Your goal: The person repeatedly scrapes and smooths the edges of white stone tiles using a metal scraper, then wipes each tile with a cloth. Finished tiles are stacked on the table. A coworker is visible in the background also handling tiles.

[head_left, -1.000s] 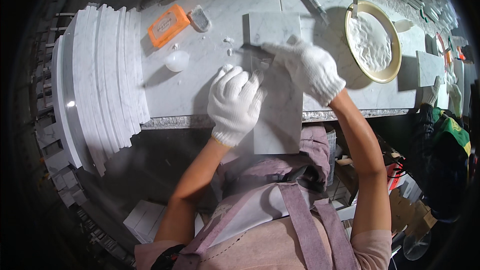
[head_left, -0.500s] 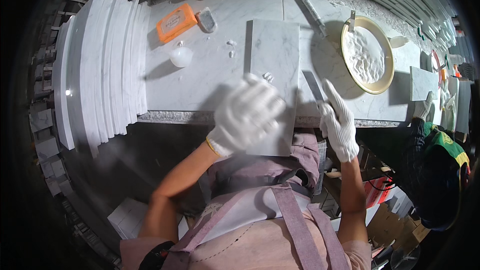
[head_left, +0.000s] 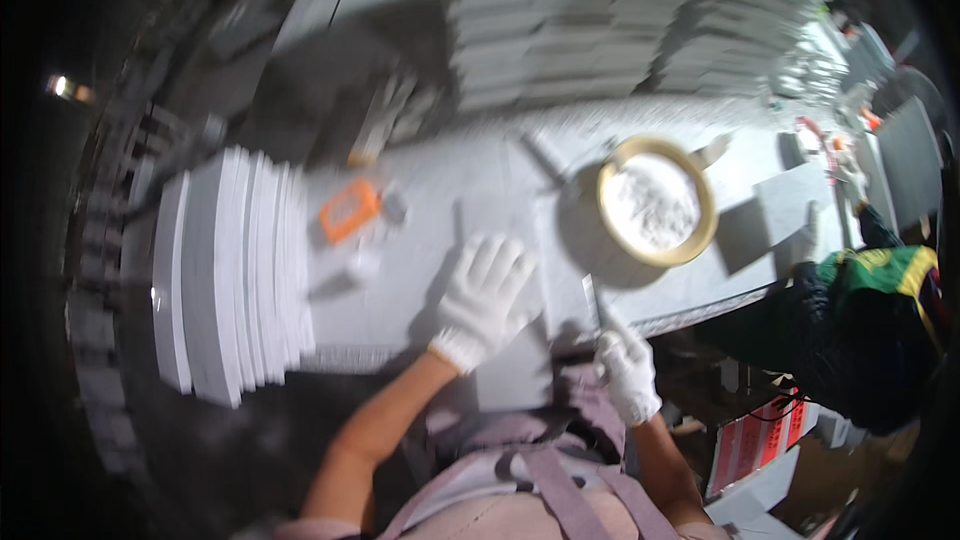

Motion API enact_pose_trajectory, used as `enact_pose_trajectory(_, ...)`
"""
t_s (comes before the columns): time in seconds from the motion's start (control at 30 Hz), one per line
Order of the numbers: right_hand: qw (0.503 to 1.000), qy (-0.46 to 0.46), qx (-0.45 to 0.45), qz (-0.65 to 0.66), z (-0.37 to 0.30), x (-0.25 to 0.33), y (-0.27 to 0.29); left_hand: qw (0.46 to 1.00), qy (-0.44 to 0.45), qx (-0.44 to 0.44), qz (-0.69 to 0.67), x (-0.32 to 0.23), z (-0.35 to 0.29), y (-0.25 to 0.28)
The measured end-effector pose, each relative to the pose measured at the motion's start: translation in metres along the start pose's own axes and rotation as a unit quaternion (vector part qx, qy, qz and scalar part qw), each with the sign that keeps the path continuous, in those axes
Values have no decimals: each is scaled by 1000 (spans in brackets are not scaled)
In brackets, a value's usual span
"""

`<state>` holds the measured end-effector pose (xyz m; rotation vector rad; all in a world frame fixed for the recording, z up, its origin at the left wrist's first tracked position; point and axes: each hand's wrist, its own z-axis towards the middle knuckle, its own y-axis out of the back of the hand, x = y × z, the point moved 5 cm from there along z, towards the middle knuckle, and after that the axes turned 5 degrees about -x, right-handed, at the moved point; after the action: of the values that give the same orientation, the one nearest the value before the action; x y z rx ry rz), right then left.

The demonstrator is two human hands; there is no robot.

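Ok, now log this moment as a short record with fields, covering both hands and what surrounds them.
Left hand: white-gloved, fingers extended, over the slab; contact unclear
Right hand: white-gloved, grip closed on a thin flat metallic blade
Work piece: grey-white rectangular marble slab, near end overhanging the table edge
Left side: row of pale, flat stone slabs
Right side: round yellow bowl containing white material
Beyond left hand: orange rectangular block
Other person: far right, green-and-yellow clothing
Image quality: blurred
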<state>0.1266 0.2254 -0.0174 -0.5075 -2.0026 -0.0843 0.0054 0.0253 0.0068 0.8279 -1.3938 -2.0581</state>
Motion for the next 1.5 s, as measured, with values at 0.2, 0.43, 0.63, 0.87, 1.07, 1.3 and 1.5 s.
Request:
enact_pose_trajectory(0.2, 999, -11, 52, 9, -6, 16, -22, 992, 9, -32, 121, 59, 60, -42)
enact_pose_trajectory(0.43, 992, 17, 123, 14, -30, -19, -45, 979, 150, -54, 127, 103, 106, -53)
enact_pose_trajectory(0.63, 990, 69, 126, -12, -46, -20, -42, 970, 138, -138, 143, 82, 86, -34)
enact_pose_trajectory(0.87, 991, 67, 117, 7, -55, -18, -44, 986, 29, -83, 140, 30, 27, -18)
enact_pose_trajectory(1.07, 987, -6, 151, 62, -54, -25, -32, 986, -5, -49, 162, -33, -34, -10)
enact_pose_trajectory(1.3, 976, -31, 193, 100, -70, -31, -28, 996, 2, -47, 78, -25, -31, -11)
enact_pose_trajectory(1.5, 981, -23, 183, 67, -75, -28, -33, 992, 15, -86, 94, -3, 11, -13)
